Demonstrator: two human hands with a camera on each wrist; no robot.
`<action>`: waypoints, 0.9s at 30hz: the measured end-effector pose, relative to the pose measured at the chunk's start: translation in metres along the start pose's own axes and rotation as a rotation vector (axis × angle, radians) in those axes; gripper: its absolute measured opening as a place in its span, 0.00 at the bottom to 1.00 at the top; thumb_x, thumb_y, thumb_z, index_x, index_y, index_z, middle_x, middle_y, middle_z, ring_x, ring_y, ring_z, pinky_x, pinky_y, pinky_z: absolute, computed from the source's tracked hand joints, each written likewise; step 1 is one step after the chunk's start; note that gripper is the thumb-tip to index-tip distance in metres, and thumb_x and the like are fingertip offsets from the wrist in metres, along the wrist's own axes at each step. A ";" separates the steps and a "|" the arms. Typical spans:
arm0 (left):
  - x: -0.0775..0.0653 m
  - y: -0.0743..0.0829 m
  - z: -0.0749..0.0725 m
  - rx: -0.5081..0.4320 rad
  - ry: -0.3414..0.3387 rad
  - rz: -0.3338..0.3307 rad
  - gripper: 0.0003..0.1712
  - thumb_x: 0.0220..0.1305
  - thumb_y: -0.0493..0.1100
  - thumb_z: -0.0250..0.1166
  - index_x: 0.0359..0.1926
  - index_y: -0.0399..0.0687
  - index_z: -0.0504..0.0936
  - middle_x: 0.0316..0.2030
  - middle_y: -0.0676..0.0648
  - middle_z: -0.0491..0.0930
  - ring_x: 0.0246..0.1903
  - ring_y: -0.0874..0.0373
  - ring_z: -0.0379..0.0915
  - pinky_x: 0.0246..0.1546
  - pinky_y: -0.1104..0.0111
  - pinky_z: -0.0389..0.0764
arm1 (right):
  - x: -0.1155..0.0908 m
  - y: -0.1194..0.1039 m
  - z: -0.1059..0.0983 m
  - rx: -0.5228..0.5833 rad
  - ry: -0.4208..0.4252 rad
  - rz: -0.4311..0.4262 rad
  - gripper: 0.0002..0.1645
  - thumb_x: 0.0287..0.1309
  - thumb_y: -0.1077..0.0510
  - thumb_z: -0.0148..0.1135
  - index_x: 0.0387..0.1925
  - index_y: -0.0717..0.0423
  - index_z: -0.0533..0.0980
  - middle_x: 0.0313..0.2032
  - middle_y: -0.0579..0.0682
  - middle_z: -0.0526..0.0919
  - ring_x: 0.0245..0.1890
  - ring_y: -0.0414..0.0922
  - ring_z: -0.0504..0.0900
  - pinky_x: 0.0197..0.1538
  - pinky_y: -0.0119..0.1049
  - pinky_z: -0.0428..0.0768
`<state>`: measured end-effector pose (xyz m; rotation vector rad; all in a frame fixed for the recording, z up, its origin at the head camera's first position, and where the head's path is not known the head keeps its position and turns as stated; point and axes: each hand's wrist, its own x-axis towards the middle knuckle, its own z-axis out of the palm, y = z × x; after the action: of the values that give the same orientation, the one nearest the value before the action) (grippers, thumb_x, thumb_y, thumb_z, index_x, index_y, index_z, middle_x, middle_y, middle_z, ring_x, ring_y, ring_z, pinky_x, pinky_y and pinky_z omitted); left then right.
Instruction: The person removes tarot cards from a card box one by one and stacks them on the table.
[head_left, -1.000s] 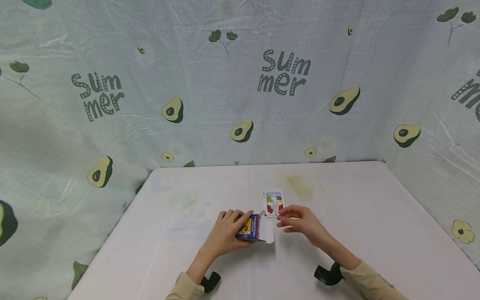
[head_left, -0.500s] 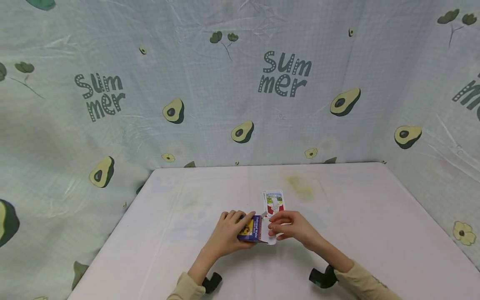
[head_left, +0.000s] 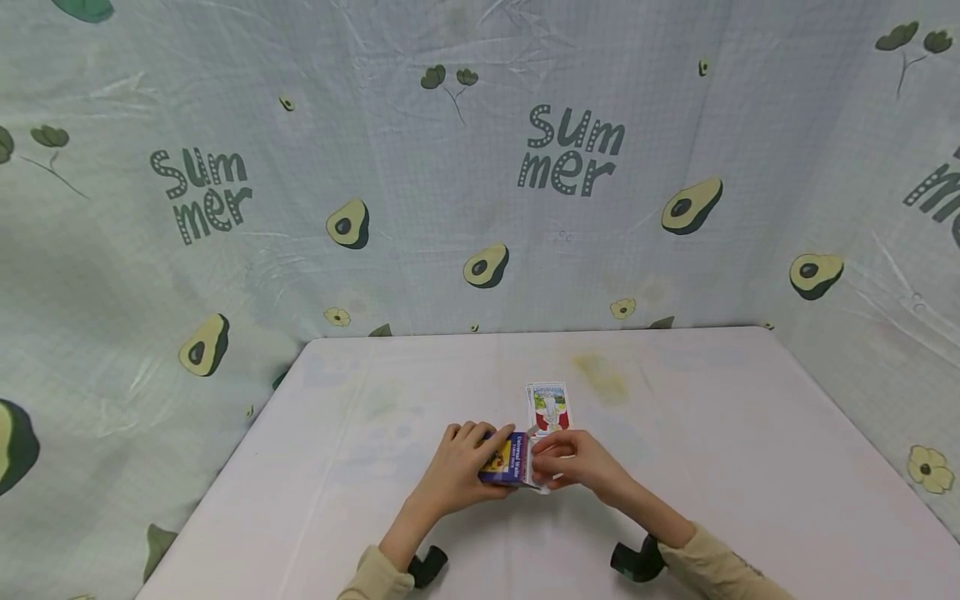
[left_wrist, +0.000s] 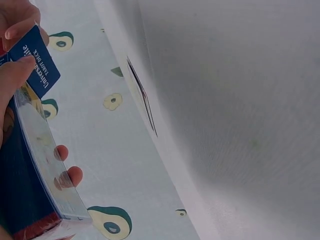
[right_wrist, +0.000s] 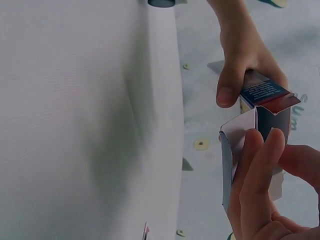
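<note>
My left hand [head_left: 459,467] grips a blue and yellow tarot deck box [head_left: 501,460] above the table; "Universal Waite" shows on it. The box's right end is open, with a white-lined flap [right_wrist: 243,127] folded outward. My right hand [head_left: 576,460] is at that opening, fingers bent and thumb close to them. In the right wrist view, the right fingers [right_wrist: 257,185] lie in front of the opening and flap; nothing held shows between them. What lies inside the box is hidden. Just beyond the hands, a tarot card [head_left: 550,406] lies face up, overlapping another card's edge.
The white-covered table [head_left: 360,517] stretches around the hands. Behind it hangs a pale cloth [head_left: 420,167] printed with avocados and "summer". Black wrist cameras [head_left: 637,560] sit near the beige sleeves [head_left: 720,567].
My right hand has moved left, from beside the card on the table to the box's open end, now covering much of the flap. The left hand and box have shifted slightly right.
</note>
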<state>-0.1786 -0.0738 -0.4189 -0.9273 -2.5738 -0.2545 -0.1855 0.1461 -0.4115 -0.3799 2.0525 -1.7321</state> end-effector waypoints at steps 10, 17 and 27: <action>-0.001 0.001 0.001 -0.010 0.004 0.003 0.46 0.36 0.63 0.70 0.59 0.57 0.67 0.42 0.52 0.73 0.41 0.58 0.67 0.45 0.62 0.67 | 0.005 0.002 0.008 -0.013 0.050 0.048 0.24 0.52 0.51 0.61 0.39 0.69 0.72 0.26 0.51 0.83 0.24 0.39 0.80 0.29 0.34 0.80; 0.000 0.003 0.001 -0.010 0.007 0.005 0.46 0.36 0.63 0.70 0.59 0.56 0.68 0.42 0.52 0.73 0.41 0.58 0.67 0.45 0.62 0.67 | 0.008 0.004 0.011 -0.004 0.083 0.092 0.22 0.51 0.51 0.61 0.37 0.68 0.71 0.23 0.48 0.82 0.21 0.37 0.79 0.28 0.32 0.80; 0.001 0.005 0.001 0.005 0.012 0.010 0.46 0.36 0.64 0.70 0.59 0.58 0.67 0.41 0.53 0.73 0.40 0.59 0.67 0.44 0.63 0.66 | 0.010 0.007 0.013 0.009 0.078 0.101 0.17 0.53 0.54 0.60 0.35 0.66 0.68 0.20 0.45 0.79 0.19 0.36 0.78 0.26 0.30 0.79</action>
<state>-0.1768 -0.0693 -0.4190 -0.9335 -2.5572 -0.2501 -0.1873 0.1317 -0.4213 -0.2053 2.0803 -1.7202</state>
